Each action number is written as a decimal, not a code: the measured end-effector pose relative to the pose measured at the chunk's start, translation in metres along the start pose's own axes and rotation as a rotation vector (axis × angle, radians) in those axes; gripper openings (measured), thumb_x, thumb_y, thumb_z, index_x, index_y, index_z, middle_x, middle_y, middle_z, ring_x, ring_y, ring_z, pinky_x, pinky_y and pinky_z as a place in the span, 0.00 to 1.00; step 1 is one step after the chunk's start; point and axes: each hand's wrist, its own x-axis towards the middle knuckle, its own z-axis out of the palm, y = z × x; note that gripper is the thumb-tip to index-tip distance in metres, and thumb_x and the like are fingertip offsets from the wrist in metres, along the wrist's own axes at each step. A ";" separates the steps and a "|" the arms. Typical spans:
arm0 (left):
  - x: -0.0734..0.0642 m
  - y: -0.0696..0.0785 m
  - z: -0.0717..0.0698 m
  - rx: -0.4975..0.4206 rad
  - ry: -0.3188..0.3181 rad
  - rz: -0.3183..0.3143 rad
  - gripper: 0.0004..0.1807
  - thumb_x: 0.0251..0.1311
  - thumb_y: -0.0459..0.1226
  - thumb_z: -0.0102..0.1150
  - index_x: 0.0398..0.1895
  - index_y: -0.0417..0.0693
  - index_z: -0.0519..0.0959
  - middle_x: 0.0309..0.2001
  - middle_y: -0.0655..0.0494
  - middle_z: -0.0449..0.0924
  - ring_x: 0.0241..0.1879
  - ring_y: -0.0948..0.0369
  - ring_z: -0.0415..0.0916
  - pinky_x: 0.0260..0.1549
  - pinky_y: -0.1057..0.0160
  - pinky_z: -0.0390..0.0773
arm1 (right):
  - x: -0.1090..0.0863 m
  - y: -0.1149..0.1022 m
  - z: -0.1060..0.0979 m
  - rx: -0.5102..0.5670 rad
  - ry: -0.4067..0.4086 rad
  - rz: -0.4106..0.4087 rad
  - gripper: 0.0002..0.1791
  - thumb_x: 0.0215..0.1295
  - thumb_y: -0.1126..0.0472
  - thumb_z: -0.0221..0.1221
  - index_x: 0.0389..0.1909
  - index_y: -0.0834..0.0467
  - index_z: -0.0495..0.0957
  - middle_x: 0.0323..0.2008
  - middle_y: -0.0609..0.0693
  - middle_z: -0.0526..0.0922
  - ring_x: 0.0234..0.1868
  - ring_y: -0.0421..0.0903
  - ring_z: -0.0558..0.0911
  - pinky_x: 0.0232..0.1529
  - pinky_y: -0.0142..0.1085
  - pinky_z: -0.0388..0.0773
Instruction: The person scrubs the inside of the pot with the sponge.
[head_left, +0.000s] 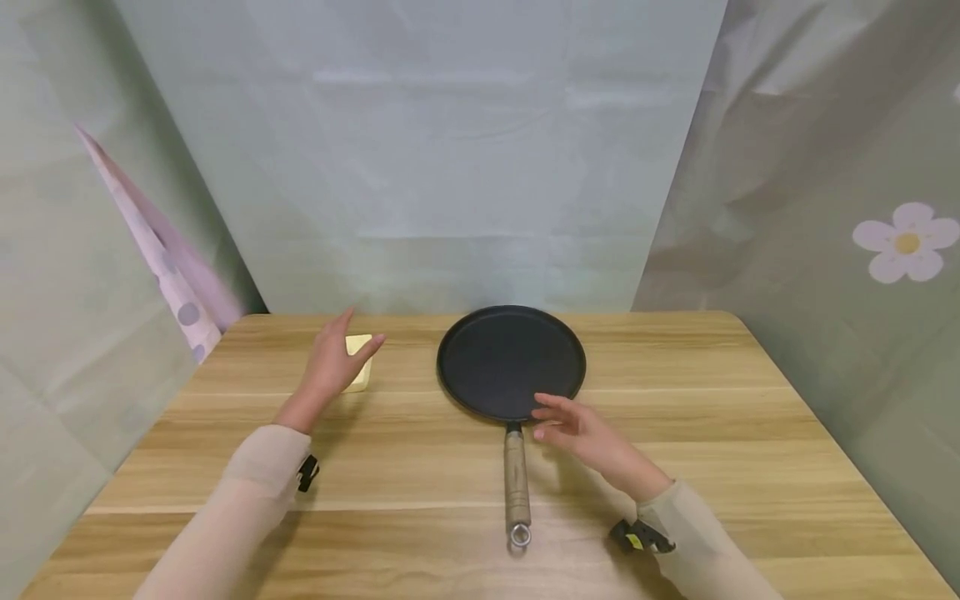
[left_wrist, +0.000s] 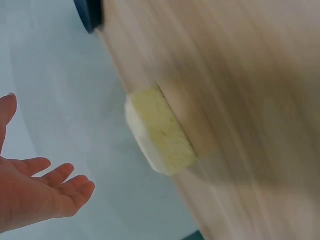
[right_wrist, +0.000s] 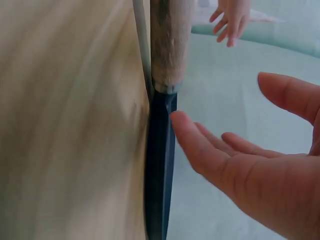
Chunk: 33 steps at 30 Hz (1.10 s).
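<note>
A flat black round pan (head_left: 512, 362) with a wooden handle (head_left: 517, 482) lies on the table, its handle toward me. My right hand (head_left: 592, 442) hovers just right of where handle and pan meet, fingers and thumb apart, holding nothing; the right wrist view shows the hand (right_wrist: 260, 165) beside the pan's dark edge (right_wrist: 161, 170). On the left, a pale yellow sponge-like block (left_wrist: 162, 131) rests on the table. My left hand (head_left: 330, 362) is above it, thumb and fingers spread, partly hiding it in the head view; in the left wrist view the hand (left_wrist: 40, 195) is apart from the block.
The wooden table (head_left: 405, 492) has its far edge just behind the pan and the block. A hanging pale sheet (head_left: 450, 167) stands behind it, with more fabric (head_left: 810, 208) on both sides. A metal ring (head_left: 520, 535) ends the pan's handle.
</note>
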 end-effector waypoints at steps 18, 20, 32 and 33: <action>0.003 -0.027 0.007 0.202 -0.155 0.011 0.40 0.67 0.44 0.54 0.70 0.26 0.52 0.68 0.23 0.50 0.66 0.28 0.45 0.58 0.28 0.50 | -0.005 0.006 0.022 0.166 0.038 0.140 0.39 0.64 0.66 0.60 0.70 0.73 0.51 0.57 0.72 0.69 0.51 0.54 0.78 0.50 0.45 0.78; 0.004 -0.029 0.009 0.229 -0.190 0.004 0.40 0.67 0.45 0.54 0.71 0.27 0.51 0.68 0.22 0.48 0.66 0.27 0.44 0.57 0.27 0.50 | -0.005 0.007 0.023 0.181 0.045 0.146 0.39 0.63 0.67 0.60 0.70 0.73 0.51 0.55 0.71 0.70 0.49 0.53 0.79 0.50 0.45 0.78; 0.004 -0.033 0.018 0.283 -0.255 -0.020 0.38 0.69 0.44 0.50 0.70 0.26 0.51 0.67 0.19 0.45 0.65 0.25 0.43 0.56 0.26 0.52 | -0.006 0.010 0.032 0.230 0.025 0.167 0.40 0.62 0.68 0.60 0.69 0.76 0.49 0.43 0.61 0.75 0.41 0.47 0.81 0.47 0.45 0.80; 0.005 -0.034 0.019 0.285 -0.257 -0.022 0.38 0.69 0.44 0.50 0.70 0.26 0.50 0.67 0.19 0.45 0.65 0.25 0.43 0.56 0.26 0.53 | -0.005 0.010 0.032 0.226 0.027 0.168 0.40 0.63 0.68 0.60 0.69 0.76 0.50 0.43 0.61 0.75 0.41 0.47 0.81 0.47 0.45 0.80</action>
